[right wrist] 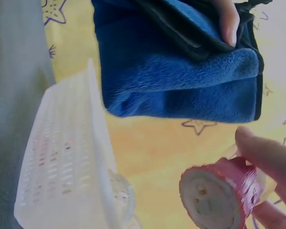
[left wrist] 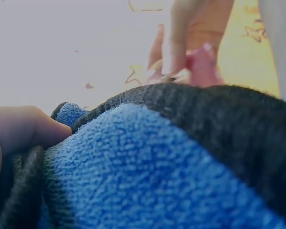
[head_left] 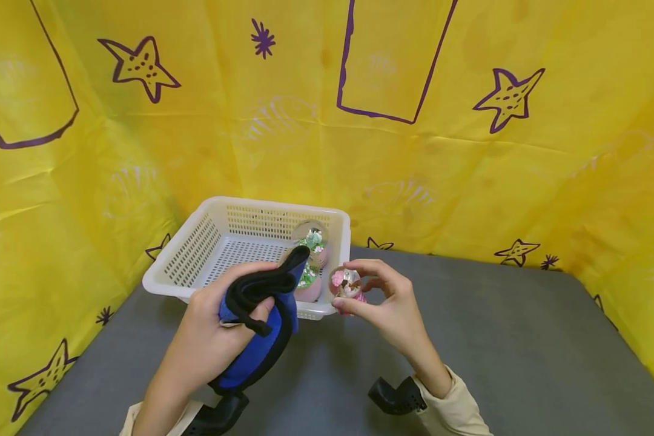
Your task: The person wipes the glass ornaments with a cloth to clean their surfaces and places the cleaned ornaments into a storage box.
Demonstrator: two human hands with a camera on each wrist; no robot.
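Note:
My left hand grips a folded blue cloth with black edging, the thumb pressed over its folds. Between the thumb and fingers of my right hand, a small snow globe with pink flowers inside is held beside the basket's right front corner. Its red-pink base faces the right wrist camera, tilted. The cloth and the globe are apart in that view. In the left wrist view, the blue cloth fills the foreground and partly hides the right hand.
A white perforated plastic basket stands on the grey table. Inside, at its right end, sit two snow globes with pink bases, one farther back and one nearer, partly behind the cloth. Yellow patterned fabric encloses the table.

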